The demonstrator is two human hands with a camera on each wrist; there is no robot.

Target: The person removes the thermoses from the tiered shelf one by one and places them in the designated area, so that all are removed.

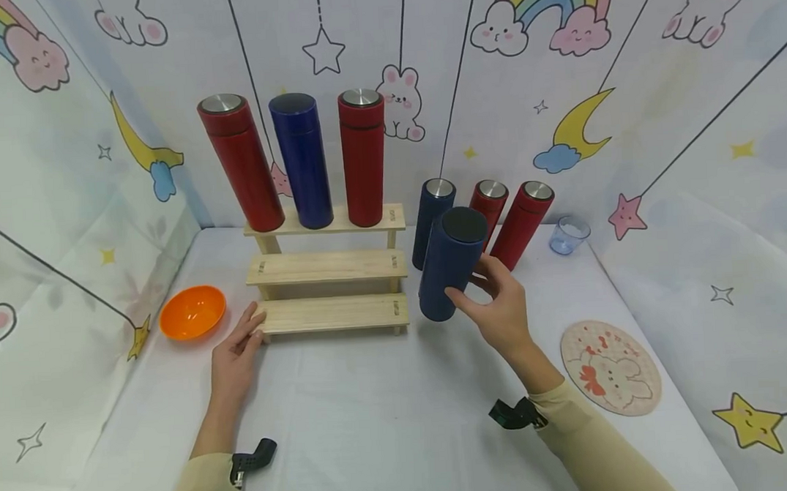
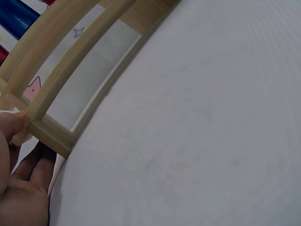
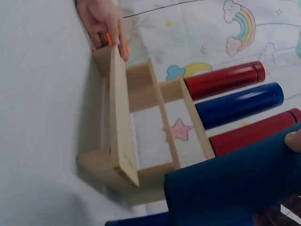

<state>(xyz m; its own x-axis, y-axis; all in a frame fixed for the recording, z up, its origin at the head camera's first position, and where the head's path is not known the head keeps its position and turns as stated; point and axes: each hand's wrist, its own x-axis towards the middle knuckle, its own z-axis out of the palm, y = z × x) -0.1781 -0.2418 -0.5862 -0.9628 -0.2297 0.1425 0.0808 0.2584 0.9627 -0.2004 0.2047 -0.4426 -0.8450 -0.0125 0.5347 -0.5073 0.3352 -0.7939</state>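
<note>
My right hand grips a dark blue thermos, thumb on its near side and fingers behind. The thermos leans with its dark top to the right, and overlaps the thermoses behind it. In the right wrist view, the held blue thermos appears close to the wooden rack's right end. At the other end, my left hand holds the lowest board of the three-tier wooden rack. The left wrist view shows thumb and fingers around the rack's corner. Two red thermoses flank a blue thermos on the top tier.
Behind the held thermos stand another blue thermos and two red thermoses. A small clear blue cup is at the back right, a round bunny mat nearer. An orange bowl lies left of the rack. Printed cloth walls enclose the table.
</note>
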